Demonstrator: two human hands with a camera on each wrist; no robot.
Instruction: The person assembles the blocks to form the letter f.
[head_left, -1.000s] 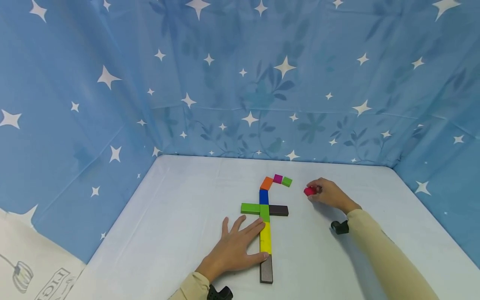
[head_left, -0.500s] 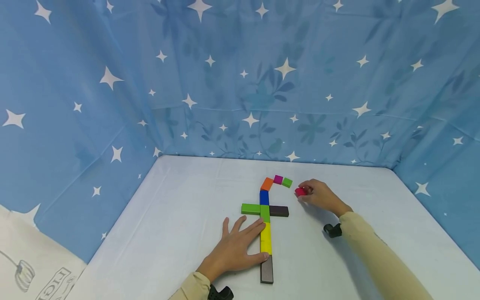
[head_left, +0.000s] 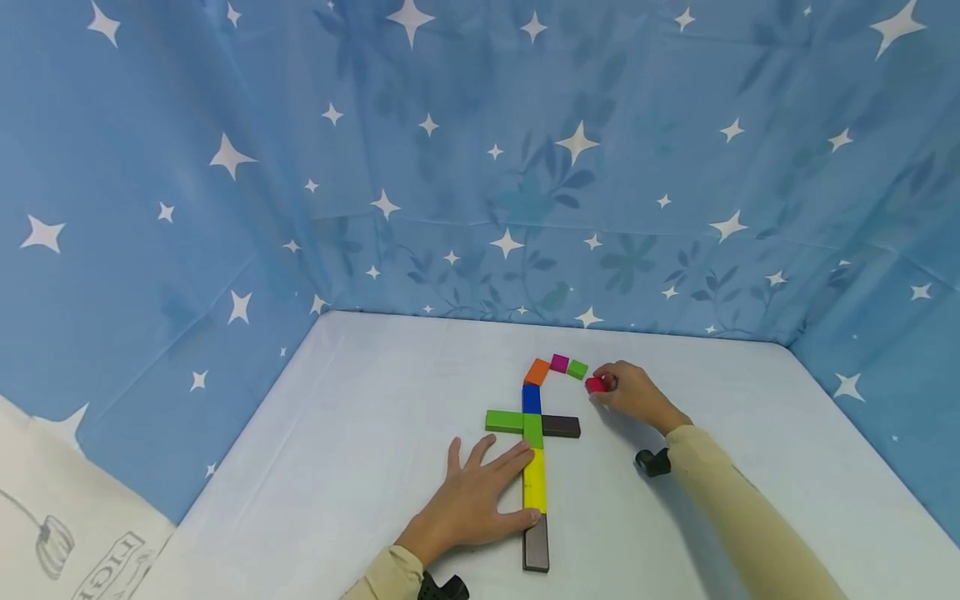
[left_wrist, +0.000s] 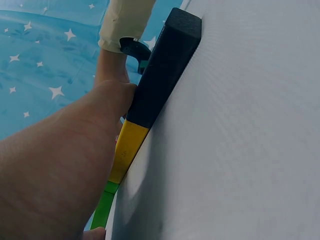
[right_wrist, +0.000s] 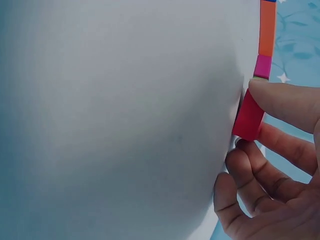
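Note:
My right hand (head_left: 633, 395) pinches a red block (right_wrist: 250, 116) on the white tabletop, beside a small green block (head_left: 577, 369) at the end of a curved row. That row runs back through a magenta block (head_left: 559, 363) and an orange block (head_left: 537, 372) to a blue block (head_left: 531, 399). With fingers spread, my left hand (head_left: 467, 510) rests on the straight column below. Its fingertips touch near the top of the yellow block (head_left: 535, 485), and its thumb lies where yellow meets the lower dark block (head_left: 536, 543).
A green block (head_left: 504, 421) and a dark block (head_left: 561, 426) stick out sideways from a central green block (head_left: 532, 431). Blue star-patterned curtains (head_left: 465, 167) border the white table (head_left: 390, 375) at the back and sides.
My right hand has moved left with the red block, bringing it close to the small green block. The left hand stays in place on the column.

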